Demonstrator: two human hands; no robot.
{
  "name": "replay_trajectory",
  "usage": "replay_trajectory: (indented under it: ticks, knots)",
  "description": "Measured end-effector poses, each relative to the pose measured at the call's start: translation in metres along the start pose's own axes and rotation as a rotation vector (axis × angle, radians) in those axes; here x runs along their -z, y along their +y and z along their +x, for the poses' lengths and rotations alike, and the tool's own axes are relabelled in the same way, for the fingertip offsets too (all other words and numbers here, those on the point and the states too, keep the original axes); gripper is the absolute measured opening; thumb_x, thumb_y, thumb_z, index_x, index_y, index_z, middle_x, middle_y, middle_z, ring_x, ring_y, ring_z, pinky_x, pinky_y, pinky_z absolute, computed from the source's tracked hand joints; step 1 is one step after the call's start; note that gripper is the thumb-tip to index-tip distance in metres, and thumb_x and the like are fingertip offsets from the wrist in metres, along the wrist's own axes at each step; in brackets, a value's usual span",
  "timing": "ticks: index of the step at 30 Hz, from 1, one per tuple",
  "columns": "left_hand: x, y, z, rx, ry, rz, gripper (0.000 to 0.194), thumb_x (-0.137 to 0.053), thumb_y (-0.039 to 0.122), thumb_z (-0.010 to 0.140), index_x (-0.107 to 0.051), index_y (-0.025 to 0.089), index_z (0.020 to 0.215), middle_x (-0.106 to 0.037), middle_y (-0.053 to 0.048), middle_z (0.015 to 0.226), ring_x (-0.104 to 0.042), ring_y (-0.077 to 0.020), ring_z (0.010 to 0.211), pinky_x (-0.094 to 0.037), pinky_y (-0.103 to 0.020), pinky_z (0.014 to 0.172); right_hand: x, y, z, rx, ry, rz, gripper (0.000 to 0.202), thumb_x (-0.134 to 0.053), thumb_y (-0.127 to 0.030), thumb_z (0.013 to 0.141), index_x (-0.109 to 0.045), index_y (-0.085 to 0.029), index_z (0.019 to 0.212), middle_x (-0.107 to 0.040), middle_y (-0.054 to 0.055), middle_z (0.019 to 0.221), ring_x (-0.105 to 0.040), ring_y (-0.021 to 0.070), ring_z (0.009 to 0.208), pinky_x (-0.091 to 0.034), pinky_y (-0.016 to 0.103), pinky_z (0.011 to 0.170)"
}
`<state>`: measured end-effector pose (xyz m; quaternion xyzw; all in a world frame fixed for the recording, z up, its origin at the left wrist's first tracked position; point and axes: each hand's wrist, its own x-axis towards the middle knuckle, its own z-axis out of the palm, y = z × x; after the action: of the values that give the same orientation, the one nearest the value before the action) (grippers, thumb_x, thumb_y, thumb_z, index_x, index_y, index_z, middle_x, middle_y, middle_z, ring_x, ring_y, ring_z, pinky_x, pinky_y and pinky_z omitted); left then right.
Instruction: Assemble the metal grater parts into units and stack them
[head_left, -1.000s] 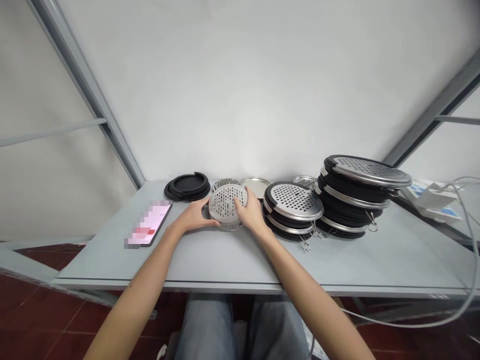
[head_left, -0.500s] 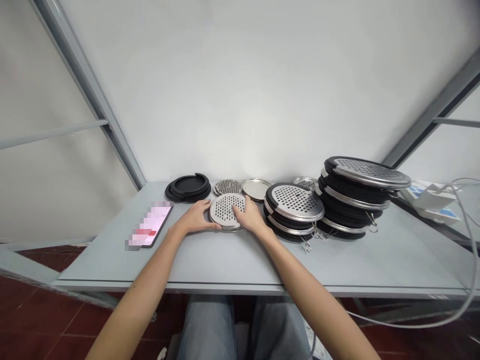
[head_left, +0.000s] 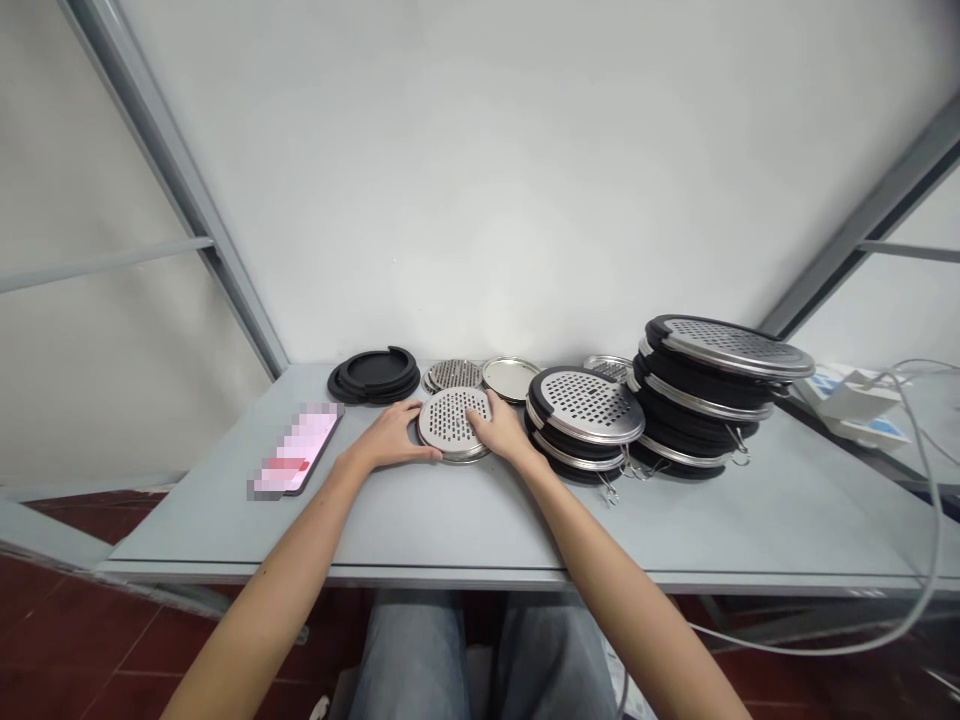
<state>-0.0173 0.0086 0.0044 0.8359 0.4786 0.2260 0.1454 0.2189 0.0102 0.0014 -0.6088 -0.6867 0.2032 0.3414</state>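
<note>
Perforated metal disc (head_left: 450, 415) between the two hands, low over the table (head_left: 450, 530), seen from the head: its holed face is turned up, and a thin metal rim shows under its near edge. Whether that rim belongs to the disc or to a second piece beneath cannot be told. The left hand (head_left: 390, 435) is curved around the disc's left side, thumb along the near edge and fingers toward the far one; the fingertips are hard to make out. The right hand (head_left: 501, 430) grips the right side, thumb laid over the holes, most of its fingers hidden behind the hand. Both forearms are cut off by the bottom edge.

Just beyond the hands lie more holed discs (head_left: 456, 373), their near side covered by the held one, and a smooth metal dish (head_left: 510, 378), partly blocked. Beyond the left hand sit overlapping black rings (head_left: 375, 372); left of it, a phone (head_left: 311, 440) has its screen partly pixelated. Right of the right hand stand a short stack (head_left: 589, 400) and a taller stack (head_left: 712, 390), with the first overlapping the second. Another holed plate (head_left: 609, 366) peeks out behind them, mostly hidden.
</note>
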Motion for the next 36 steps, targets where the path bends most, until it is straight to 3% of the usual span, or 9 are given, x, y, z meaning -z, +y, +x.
replay_trajectory:
  ticks: [6,11,19,27,36]
  knots:
    - [-0.0007,-0.0003,-0.0005,-0.019,-0.003,0.008,0.086,-0.077,0.069,0.058,-0.062,0.021,0.128,-0.054,-0.012,0.138,-0.050,-0.0365,0.127,-0.039,-0.049,0.109,0.0028,-0.0024,0.0001,-0.002,-0.003,-0.122,0.039,-0.053,-0.039,0.090,-0.062,-0.011,0.115,-0.063,0.019,0.121,-0.058,0.0287,0.117,-0.043,0.036,0.099]
    - [-0.0043,-0.0004,0.0003,-0.009,-0.018,0.029,0.093,-0.077,0.070,0.057,-0.058,0.020,0.133,-0.051,-0.015,0.142,-0.047,-0.0381,0.130,-0.036,-0.051,0.111,0.0043,-0.0065,-0.0029,-0.019,-0.022,-0.204,0.041,-0.047,-0.043,0.094,-0.064,-0.009,0.105,-0.061,0.022,0.121,-0.058,0.0308,0.115,-0.042,0.037,0.099]
    - [-0.0044,-0.0019,-0.0008,0.015,-0.041,0.023,0.098,-0.077,0.070,0.057,-0.053,0.019,0.138,-0.043,-0.016,0.149,-0.039,-0.0387,0.137,-0.031,-0.053,0.115,0.0008,-0.0051,-0.0025,-0.007,-0.015,-0.242,0.042,-0.045,-0.043,0.095,-0.063,-0.007,0.107,-0.061,0.023,0.121,-0.057,0.0298,0.114,-0.041,0.035,0.096]
    - [-0.0010,-0.0012,-0.0018,0.046,-0.071,0.040,0.099,-0.076,0.072,0.058,-0.052,0.020,0.139,-0.039,-0.016,0.152,-0.034,-0.0379,0.140,-0.030,-0.050,0.116,0.0020,-0.0024,-0.0006,0.040,-0.009,-0.311,0.033,-0.045,-0.037,0.096,-0.066,-0.012,0.101,-0.067,0.016,0.101,-0.061,0.0245,0.100,-0.041,0.029,0.086]
    - [-0.0043,-0.0051,-0.0009,0.059,-0.072,0.039,0.100,-0.075,0.072,0.059,-0.050,0.020,0.140,-0.038,-0.016,0.153,-0.033,-0.0396,0.141,-0.029,-0.053,0.116,-0.0015,-0.0017,-0.0012,-0.025,-0.020,-0.336,0.040,-0.045,-0.041,0.095,-0.064,-0.010,0.111,-0.062,0.020,0.112,-0.057,0.0285,0.109,-0.040,0.034,0.091]
